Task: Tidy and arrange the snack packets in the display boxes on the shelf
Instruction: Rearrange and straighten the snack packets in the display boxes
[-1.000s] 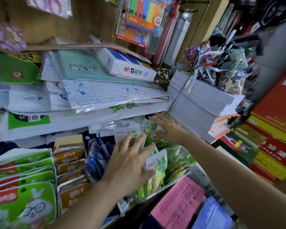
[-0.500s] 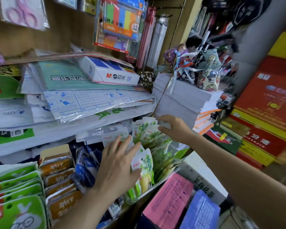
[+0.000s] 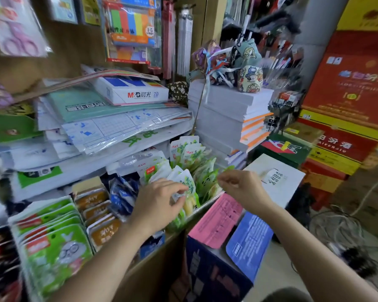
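Green snack packet (image 3: 190, 190) stands, top pinched in left hand (image 3: 157, 203) grip.

**Shelf count, kind by kind**

Two hands are in view: one left hand (image 3: 159, 203) and one right hand (image 3: 243, 188). The green rabbit packets (image 3: 52, 247) form a single row, with at least five fronts showing. The brown packets (image 3: 103, 232) show three fronts. The blue packets (image 3: 122, 197) are several, too blurred to count. The green-and-white packets (image 3: 190, 153) are many, too crowded for an exact count. There is one M&G box (image 3: 129, 92), one white paper stack (image 3: 223, 110) and four fabric pouches (image 3: 249, 79). There is one pink sheet (image 3: 216, 219), one blue sheet (image 3: 249, 243), one white box (image 3: 275, 177) and one pack of pink scissors (image 3: 18, 35).
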